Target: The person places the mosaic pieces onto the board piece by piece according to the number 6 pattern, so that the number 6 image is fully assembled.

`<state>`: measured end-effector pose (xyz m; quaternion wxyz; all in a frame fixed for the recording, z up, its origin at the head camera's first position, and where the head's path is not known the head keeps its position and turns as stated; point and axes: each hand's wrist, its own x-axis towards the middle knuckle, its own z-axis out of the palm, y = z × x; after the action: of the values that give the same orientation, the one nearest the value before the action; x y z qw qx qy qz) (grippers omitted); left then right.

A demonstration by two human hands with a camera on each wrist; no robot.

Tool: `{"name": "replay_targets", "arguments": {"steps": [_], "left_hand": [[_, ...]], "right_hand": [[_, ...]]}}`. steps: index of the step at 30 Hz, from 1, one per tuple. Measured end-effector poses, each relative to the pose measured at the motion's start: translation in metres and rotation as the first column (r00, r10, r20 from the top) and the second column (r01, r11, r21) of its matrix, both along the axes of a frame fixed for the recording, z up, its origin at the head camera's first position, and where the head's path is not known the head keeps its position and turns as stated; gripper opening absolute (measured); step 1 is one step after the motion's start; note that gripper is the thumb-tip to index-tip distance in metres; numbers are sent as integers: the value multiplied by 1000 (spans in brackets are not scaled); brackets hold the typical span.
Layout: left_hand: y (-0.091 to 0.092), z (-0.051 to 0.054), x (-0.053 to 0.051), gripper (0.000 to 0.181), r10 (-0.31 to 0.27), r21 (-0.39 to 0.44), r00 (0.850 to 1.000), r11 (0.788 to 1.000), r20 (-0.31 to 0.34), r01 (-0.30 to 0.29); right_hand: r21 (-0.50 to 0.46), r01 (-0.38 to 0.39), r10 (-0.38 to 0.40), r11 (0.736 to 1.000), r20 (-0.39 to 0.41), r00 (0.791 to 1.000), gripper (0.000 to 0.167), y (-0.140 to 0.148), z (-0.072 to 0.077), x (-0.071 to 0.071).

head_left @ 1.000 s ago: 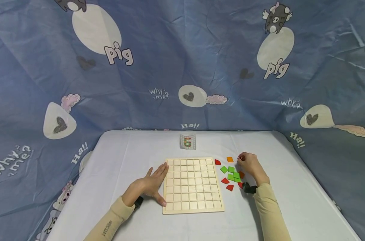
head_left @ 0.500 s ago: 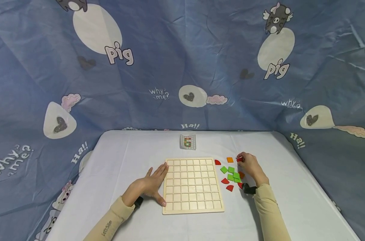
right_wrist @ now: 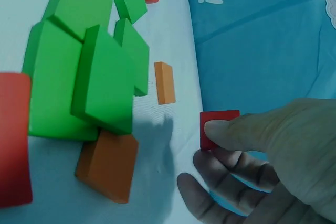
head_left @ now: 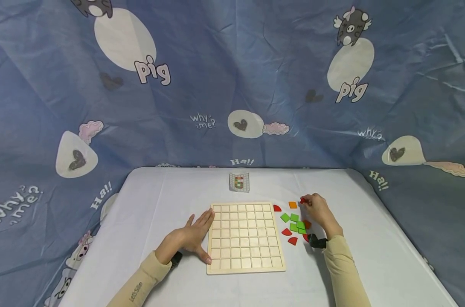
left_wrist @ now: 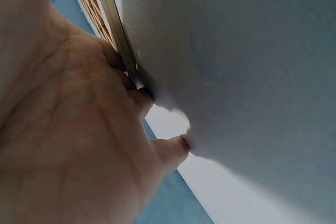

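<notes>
My right hand [head_left: 317,209] pinches a small red block [right_wrist: 220,115] between thumb and fingers, held above the table at the far right of the loose pieces. Fingers and thumb of my left hand [head_left: 194,234] are spread and rest against the left edge of a wooden grid board [head_left: 245,236], whose squares hold no pieces. Several green square tiles [right_wrist: 107,85], some overlapping, lie left of the right hand. An orange square tile [head_left: 292,205] is just beside it. Another orange piece [right_wrist: 107,166] lies partly by the green ones.
Red quarter-circle pieces [head_left: 287,232] lie scattered right of the board. Behind the board stands a small card [head_left: 239,182] with a coloured pattern on a grid. A white cloth covers the table [head_left: 178,187], and a blue printed curtain [head_left: 178,98] hangs behind.
The red block has turned in my right fingers and now shows at their tips, slightly farther left. My left hand and the board have kept their places.
</notes>
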<state>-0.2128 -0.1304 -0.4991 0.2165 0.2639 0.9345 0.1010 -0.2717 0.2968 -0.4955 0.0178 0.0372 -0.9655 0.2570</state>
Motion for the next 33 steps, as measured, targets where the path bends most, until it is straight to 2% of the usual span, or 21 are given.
{"name": "replay_targets", "arguments": {"steps": [3,10,17,20,26,33], "left_hand": [[0,-1,1,147,1,0,1000,1000,0,-1],[0,-3,1,147,2,-8,1000,1000,-5,-2],[0,-2,1,147,4,-7,1000,1000,2,-4],[0,-3,1,147,4,-11,1000,1000,4,-4],[0,-3,-1,147,4,-6,1000,1000,3,-4],[0,-3,0,147,6,-8,1000,1000,-6,-6]], "right_hand": [[-8,-9,8,1000,-30,1000,24,0,0,0],[-79,31,-34,996,-35,999,18,-3,0,-2],[-85,-12,3,996,-104,995,15,-12,5,3],[-112,-18,5,994,-109,994,16,-21,9,5],[-208,-28,14,978,-67,998,18,-46,14,9],[-202,-107,90,974,-92,992,20,-76,10,12]]}}
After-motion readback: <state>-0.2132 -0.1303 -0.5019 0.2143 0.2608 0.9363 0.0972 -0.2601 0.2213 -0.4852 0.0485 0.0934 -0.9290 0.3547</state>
